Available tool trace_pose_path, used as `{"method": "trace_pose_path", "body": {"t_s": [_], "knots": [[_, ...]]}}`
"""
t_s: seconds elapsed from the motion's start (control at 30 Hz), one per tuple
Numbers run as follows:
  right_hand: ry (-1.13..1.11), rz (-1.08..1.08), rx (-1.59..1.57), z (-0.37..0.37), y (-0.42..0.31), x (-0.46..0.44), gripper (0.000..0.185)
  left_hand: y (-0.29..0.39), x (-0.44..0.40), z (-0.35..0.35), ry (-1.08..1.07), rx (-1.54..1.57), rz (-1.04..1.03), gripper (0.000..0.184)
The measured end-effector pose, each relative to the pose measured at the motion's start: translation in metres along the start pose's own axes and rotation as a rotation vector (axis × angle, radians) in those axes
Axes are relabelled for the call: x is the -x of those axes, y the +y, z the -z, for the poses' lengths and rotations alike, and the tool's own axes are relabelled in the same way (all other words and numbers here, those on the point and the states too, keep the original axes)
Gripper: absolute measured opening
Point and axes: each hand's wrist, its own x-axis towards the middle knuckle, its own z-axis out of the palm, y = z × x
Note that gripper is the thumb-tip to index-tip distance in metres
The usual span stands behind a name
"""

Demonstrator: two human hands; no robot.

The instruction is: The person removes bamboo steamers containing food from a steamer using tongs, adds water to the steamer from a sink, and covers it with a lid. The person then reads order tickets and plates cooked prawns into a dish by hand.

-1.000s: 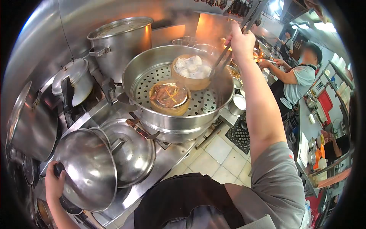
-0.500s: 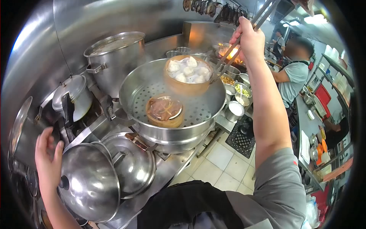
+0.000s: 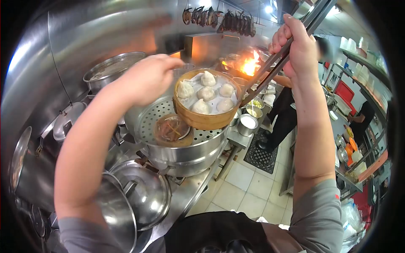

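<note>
A round bamboo steamer basket (image 3: 206, 121) with several white dumplings (image 3: 206, 93) on a pale liner hangs tilted above the metal steamer pot (image 3: 185, 157). My right hand (image 3: 297, 46) is closed round long metal tongs (image 3: 268, 67), whose tips meet the basket's right rim. At the basket's left side, my left hand (image 3: 154, 80) reaches in with its forefinger stretched out and holds nothing I can see. Whether it touches the rim is unclear. Below, a smaller bamboo basket (image 3: 174, 142) with reddish food and yellow strips sits on the perforated steamer plate (image 3: 145, 128).
Flames rise from a wok burner (image 3: 249, 65) behind the basket. Large metal lids (image 3: 145, 196) lie at the front left, and a stockpot (image 3: 113, 67) stands behind. Metal containers (image 3: 248, 125) line the right counter. A co-worker's dark trousers (image 3: 280, 116) show beyond them.
My left hand has risen from beside the lids to the basket's left side. The dumpling basket has come nearer and tilted towards me, still at the tongs. The flames look larger.
</note>
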Motion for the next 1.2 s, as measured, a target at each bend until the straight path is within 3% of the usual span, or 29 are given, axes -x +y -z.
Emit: {"method": "trace_pose_path", "body": {"t_s": [0.27, 0.6, 0.87, 1.07, 1.1, 1.13, 1.2], "knots": [[0.059, -0.016, 0.099, 0.021, -0.038, 0.033, 0.034, 0.052, -0.054, -0.048, -0.33, 0.055, 0.068, 0.051], [0.066, 0.009, 0.084, 0.06, -0.064, 0.059, 0.035, 0.103, -0.05, -0.051, -0.407, -0.035, 0.062, 0.052], [0.085, 0.036, 0.129, 0.118, -0.093, 0.091, 0.036, 0.144, -0.074, -0.014, 0.087, -0.071, -0.062, 0.046], [0.166, 0.073, 0.115, 0.162, -0.13, 0.148, 0.028, 0.221, -0.076, 0.005, 0.507, 0.497, -0.116, 0.028], [0.178, 0.203, 0.163, 0.179, -0.121, 0.155, 0.035, 0.224, -0.075, 0.004, 0.56, 0.559, -0.25, 0.028], [0.174, 0.054, 0.113, 0.178, -0.144, 0.175, 0.028, 0.236, -0.07, 0.004, 0.599, 0.587, -0.252, 0.028], [0.233, 0.014, 0.26, 0.193, -0.156, 0.2, 0.038, 0.246, -0.065, -0.006, 0.65, 0.648, -0.26, 0.029]]}}
